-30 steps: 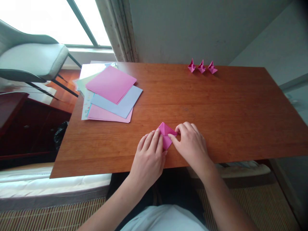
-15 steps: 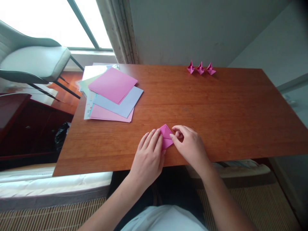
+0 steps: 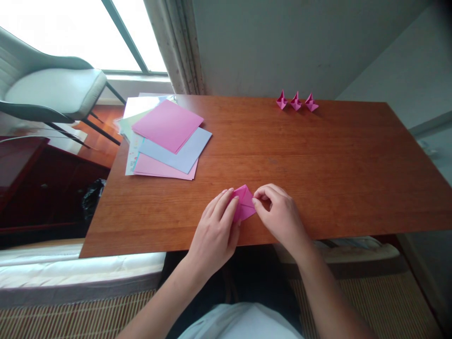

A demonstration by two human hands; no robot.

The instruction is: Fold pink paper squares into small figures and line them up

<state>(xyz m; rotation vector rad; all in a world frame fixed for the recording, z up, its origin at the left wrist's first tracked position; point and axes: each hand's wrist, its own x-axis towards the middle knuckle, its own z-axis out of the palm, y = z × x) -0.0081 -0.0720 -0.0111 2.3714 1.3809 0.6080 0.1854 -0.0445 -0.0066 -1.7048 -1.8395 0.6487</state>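
Observation:
A small folded pink origami paper point(image 3: 246, 203) lies near the table's front edge, with creases crossing its upper face. My left hand point(image 3: 215, 223) holds its left side, fingers over the top and thumb tucked at the lower edge, so that part of the sheet is covered. At the right corner, my right hand point(image 3: 277, 207) pinches the paper between thumb and bent forefinger. Three small folded pink paper figures point(image 3: 295, 101) with upright points stand in a row at the far edge of the table.
On the table's left lies a pile of sheets: a pink paper point(image 3: 168, 125) on top, a pale blue paper point(image 3: 187, 153) and light pink paper point(image 3: 162, 168) below. A grey chair point(image 3: 52, 92) stands beyond the wooden table point(image 3: 335, 165), near the window and curtain point(image 3: 180, 47).
The paper's right corner has been folded inward, and the sheet has turned slightly. My right hand has shifted a little at that corner; my left hand has stayed on the left side.

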